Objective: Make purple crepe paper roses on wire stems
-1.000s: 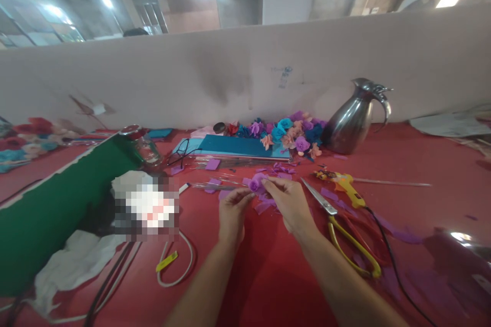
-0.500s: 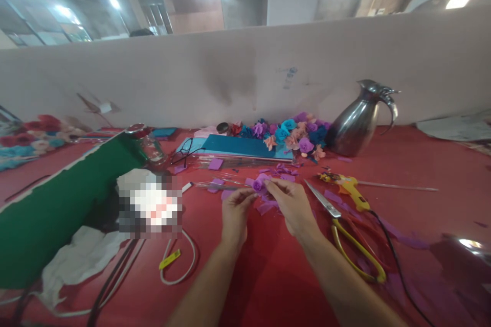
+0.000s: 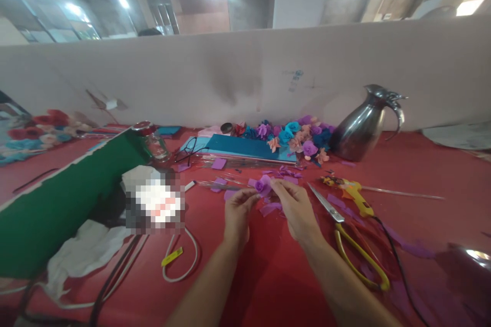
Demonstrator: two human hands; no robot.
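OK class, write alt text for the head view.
Left hand and right hand hold a purple flower above a red table. Scissors and a yellow glue gun lie to the right; a metal jug and colourful flowers sit behind.

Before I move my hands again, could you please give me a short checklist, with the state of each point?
1. Flower pinched by fingers of both left hand and right hand: ok.
2. Scissors out of the hands, lying on the table: ok.
3. Glue gun hot and ready: cannot tell; no sign of its heat is visible.
4. Space around the flower free of purple scraps: not ok, several lie close by.
5. Jug away from both hands: ok, it stands near the wall.
6. Petals firmly fixed: cannot tell, too small.
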